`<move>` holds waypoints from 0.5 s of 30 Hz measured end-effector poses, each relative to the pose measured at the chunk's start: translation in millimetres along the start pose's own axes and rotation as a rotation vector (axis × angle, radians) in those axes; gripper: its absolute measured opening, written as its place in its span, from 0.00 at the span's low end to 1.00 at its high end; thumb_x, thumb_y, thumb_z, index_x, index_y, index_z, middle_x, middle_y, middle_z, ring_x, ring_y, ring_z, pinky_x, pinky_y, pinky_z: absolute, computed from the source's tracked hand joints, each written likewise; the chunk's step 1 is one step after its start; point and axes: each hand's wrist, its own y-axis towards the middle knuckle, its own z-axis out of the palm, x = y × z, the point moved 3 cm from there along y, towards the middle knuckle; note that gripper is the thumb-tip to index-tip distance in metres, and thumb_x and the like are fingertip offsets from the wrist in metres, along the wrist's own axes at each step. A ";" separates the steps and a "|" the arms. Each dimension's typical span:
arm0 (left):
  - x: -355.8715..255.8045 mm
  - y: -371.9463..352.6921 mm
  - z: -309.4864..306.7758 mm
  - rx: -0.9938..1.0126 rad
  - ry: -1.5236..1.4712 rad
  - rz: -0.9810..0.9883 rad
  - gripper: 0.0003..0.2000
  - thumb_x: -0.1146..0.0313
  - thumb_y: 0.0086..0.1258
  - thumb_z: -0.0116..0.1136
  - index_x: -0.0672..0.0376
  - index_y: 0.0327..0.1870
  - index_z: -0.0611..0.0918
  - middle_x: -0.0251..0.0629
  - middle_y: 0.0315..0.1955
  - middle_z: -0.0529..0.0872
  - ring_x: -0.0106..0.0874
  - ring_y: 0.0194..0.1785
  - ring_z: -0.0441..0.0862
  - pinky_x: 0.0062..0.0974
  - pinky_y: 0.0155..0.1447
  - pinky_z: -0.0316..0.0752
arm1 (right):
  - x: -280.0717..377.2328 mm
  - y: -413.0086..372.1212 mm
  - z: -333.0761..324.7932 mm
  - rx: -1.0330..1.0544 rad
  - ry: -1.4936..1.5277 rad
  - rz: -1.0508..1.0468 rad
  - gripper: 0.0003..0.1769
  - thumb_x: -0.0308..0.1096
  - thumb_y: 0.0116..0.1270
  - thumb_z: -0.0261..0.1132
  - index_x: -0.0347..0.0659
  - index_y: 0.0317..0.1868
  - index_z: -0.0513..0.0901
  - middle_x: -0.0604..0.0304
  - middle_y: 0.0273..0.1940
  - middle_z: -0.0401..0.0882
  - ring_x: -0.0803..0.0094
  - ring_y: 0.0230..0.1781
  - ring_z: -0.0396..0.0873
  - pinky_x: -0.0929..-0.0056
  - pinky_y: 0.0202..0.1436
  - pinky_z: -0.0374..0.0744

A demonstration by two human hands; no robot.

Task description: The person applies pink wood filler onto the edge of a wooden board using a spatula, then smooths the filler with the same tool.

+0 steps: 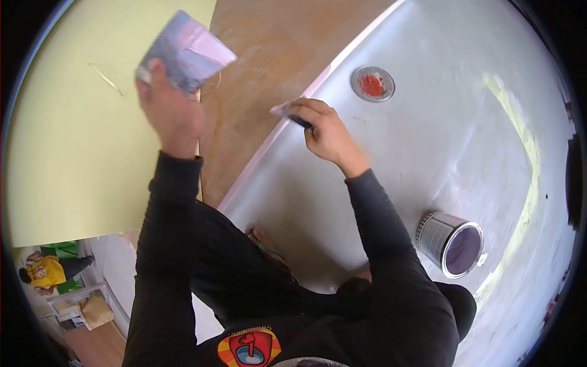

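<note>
My left hand (171, 113) grips a flat square board (189, 52) with grey and pinkish smears, raised over the pale yellow panel (67, 153). Closed round a small scraper with a dark edge (299, 120), my right hand (327, 131) is above the pink and white strip (263, 150) that borders the brown surface (244, 67). The scraper's blade has pinkish material on it. To the right of that hand, a round lid (373, 84) with a red-orange smear lies on the grey surface (391, 147).
An open metal can (431, 235) with dark contents stands at the lower right on the grey surface. Yellowish filler (531, 159) curves along the right side. A person in a yellow top (46, 271) is at the far lower left, near a box of items (96, 310).
</note>
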 end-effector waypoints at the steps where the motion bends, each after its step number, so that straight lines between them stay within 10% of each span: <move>1: -2.9 2.6 -4.8 0.022 -0.027 -0.011 0.13 0.64 0.78 0.50 0.61 0.57 0.71 0.41 0.55 0.78 0.35 0.58 0.77 0.32 0.59 0.79 | -28.9 -15.7 17.8 -0.117 0.115 0.073 0.32 0.14 0.43 0.55 0.41 0.53 0.82 0.50 0.54 0.79 0.46 0.59 0.74 0.51 0.66 0.70; 4: 14.5 16.1 -45.8 0.248 0.719 0.388 0.16 0.64 0.79 0.49 0.62 0.60 0.69 0.43 0.57 0.76 0.38 0.61 0.76 0.35 0.59 0.80 | -82.8 -60.9 72.2 -0.291 0.071 0.319 0.31 0.15 0.44 0.57 0.40 0.53 0.81 0.48 0.56 0.78 0.47 0.62 0.72 0.51 0.67 0.70; 7: 1.7 -5.9 -18.8 0.014 0.091 -0.066 0.18 0.63 0.79 0.50 0.63 0.63 0.68 0.45 0.59 0.75 0.40 0.62 0.76 0.40 0.59 0.80 | -96.0 -71.3 100.7 -0.410 -0.049 0.386 0.31 0.16 0.45 0.59 0.40 0.55 0.80 0.46 0.59 0.75 0.46 0.63 0.70 0.52 0.68 0.69; 10: 7.3 14.2 -44.8 0.137 0.346 0.168 0.15 0.66 0.80 0.46 0.62 0.62 0.70 0.44 0.59 0.77 0.40 0.60 0.78 0.48 0.60 0.80 | -103.1 -58.3 115.0 -0.513 -0.121 0.358 0.30 0.17 0.46 0.60 0.39 0.56 0.79 0.45 0.61 0.73 0.44 0.65 0.68 0.53 0.69 0.68; 15: -0.6 0.6 -29.9 -0.003 0.021 -0.071 0.15 0.65 0.80 0.46 0.63 0.61 0.70 0.44 0.58 0.78 0.39 0.59 0.79 0.47 0.60 0.80 | -112.4 -51.4 163.7 -0.641 -0.019 0.399 0.28 0.17 0.47 0.60 0.36 0.54 0.77 0.41 0.61 0.72 0.41 0.65 0.67 0.54 0.71 0.66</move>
